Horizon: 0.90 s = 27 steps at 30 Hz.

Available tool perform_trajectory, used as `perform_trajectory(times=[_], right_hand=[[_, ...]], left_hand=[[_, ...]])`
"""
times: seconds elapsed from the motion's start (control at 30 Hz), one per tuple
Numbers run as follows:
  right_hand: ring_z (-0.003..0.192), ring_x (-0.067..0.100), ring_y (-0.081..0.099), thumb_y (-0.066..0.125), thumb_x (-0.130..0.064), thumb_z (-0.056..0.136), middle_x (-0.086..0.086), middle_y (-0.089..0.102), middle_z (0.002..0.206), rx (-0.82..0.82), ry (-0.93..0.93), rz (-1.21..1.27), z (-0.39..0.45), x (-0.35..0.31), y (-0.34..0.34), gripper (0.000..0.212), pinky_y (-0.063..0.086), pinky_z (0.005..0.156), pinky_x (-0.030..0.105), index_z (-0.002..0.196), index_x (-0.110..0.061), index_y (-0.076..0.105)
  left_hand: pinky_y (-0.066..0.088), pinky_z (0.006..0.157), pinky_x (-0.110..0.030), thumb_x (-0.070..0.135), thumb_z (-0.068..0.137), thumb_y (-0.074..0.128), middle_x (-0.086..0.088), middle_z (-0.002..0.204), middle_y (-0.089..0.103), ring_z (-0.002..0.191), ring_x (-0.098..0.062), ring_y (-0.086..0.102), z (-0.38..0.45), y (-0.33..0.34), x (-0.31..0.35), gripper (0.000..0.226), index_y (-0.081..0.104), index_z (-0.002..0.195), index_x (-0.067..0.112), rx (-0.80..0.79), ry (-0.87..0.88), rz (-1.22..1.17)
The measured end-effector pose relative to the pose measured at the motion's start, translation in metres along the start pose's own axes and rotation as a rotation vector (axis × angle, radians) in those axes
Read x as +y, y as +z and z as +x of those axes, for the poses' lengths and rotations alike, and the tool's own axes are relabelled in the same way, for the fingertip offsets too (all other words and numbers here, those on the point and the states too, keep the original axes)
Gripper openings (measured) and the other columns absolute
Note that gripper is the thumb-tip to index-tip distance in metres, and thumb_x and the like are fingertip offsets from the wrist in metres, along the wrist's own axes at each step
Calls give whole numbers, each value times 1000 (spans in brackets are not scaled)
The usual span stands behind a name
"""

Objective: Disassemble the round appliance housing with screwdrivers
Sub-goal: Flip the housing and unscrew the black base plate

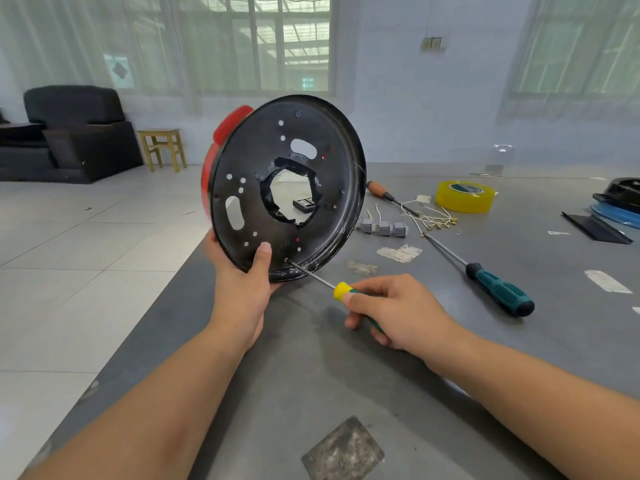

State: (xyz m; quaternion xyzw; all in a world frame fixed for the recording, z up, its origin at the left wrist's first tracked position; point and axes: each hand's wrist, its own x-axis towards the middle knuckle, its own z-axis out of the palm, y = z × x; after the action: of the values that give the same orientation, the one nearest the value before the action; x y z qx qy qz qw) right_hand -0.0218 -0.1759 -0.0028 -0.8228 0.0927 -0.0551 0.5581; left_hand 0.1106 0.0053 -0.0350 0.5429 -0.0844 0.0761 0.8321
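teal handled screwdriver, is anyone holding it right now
No, the teal handled screwdriver lies alone on the grey table; the right hand grips a yellow-tipped one.

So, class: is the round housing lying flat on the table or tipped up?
Tipped up: the housing stands on edge, gripped by the left hand.

A grey table point(311, 375) carries a teal-handled screwdriver point(498, 289), yellow tape roll point(464, 196) and grey connectors point(384, 227).
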Motion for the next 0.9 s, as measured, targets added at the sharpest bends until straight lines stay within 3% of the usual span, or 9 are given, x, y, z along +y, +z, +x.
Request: perform_trajectory(times=[0.17,0.27,0.37,0.47,0.57,0.63,0.73,0.8,0.9], right_hand=[[43,12,42,70,-30,96,3,76,77,-54,88,71,-3,-7,-3,18,30,40,19,100,-13,75],[48,8,53,64,-42,98,-2,77,80,35,-75,-295,-6,-10,-4,25,44,51,27,101,-19,75],[78,23,68,55,-47,100,-1,74,89,142,-281,-690,-13,-9,-3,29,55,65,36,115,-27,69],[75,29,69,66,-37,94,-2,69,89,281,-615,-1287,-18,-5,0,33,39,50,30,126,-28,64],[55,25,63,85,-26,75,0,63,73,364,-773,-1404,-19,-3,-1,48,24,42,25,121,-22,73],[64,27,65,72,-30,87,-1,65,88,326,-778,-1304,-19,-5,1,43,35,45,28,130,-28,67],[90,19,64,52,-39,85,-11,60,113,249,-591,-816,-21,-13,1,48,52,73,34,132,-39,61],[96,10,64,58,-33,82,-17,63,113,259,-445,-383,-17,-18,-1,40,55,88,33,121,-38,67],[86,23,76,76,-9,87,5,68,113,255,-222,358,-11,-19,1,24,64,79,37,107,-23,72]], left_hand=[[64,85,-56,16,101,64,27,125,68,123,-17,68,-3,0,-1,57,36,136,52,-51,37,111],[62,88,-60,28,93,66,30,124,66,122,-20,68,-6,1,2,61,33,139,50,-33,72,177],[59,96,-60,36,90,64,43,112,64,116,-18,70,-8,1,4,65,27,141,50,-29,138,294],[58,96,-61,38,90,63,50,107,61,111,-9,68,-9,0,4,65,26,142,49,-40,163,347],[57,98,-60,37,89,64,48,112,61,113,-6,68,-10,-1,0,66,27,143,48,-21,162,327],[57,99,-59,36,88,63,45,114,61,115,-8,68,-10,-3,-1,66,28,142,49,-9,141,305],[56,100,-59,35,88,63,48,110,60,110,0,68,-8,-5,-1,61,30,137,50,7,119,285],[57,99,-59,33,88,62,49,106,60,105,4,69,-7,-5,-1,58,30,134,50,31,112,268],[56,103,-57,27,92,62,39,114,62,116,-9,67,-5,-7,-2,59,28,138,42,91,98,236]])
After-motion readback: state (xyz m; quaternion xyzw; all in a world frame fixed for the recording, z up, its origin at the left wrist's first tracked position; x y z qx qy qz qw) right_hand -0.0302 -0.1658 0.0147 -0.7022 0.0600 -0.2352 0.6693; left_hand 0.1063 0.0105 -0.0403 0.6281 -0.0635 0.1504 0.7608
